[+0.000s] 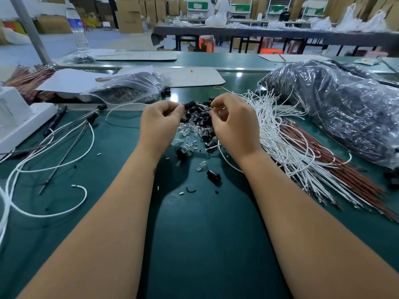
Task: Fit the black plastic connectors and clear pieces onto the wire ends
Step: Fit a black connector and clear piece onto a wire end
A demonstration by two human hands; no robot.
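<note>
My left hand (160, 121) pinches a black plastic connector (190, 104) above the green table. My right hand (234, 124) pinches the end of a white wire (204, 106) that runs into that connector. Under both hands lies a heap of loose black connectors (199, 119) and clear pieces (186, 131). One clear piece (201, 165) and one black connector (213, 175) lie apart, nearer to me. A bundle of white wires (287, 145) and brown wires (319, 156) fans out to the right of my right hand.
Wires with fitted black ends (64, 134) lie at the left beside a white machine (19, 119). A clear bag of black parts (131, 87) sits behind the heap. A large plastic bag (345, 108) fills the right. A water bottle (77, 29) stands far left.
</note>
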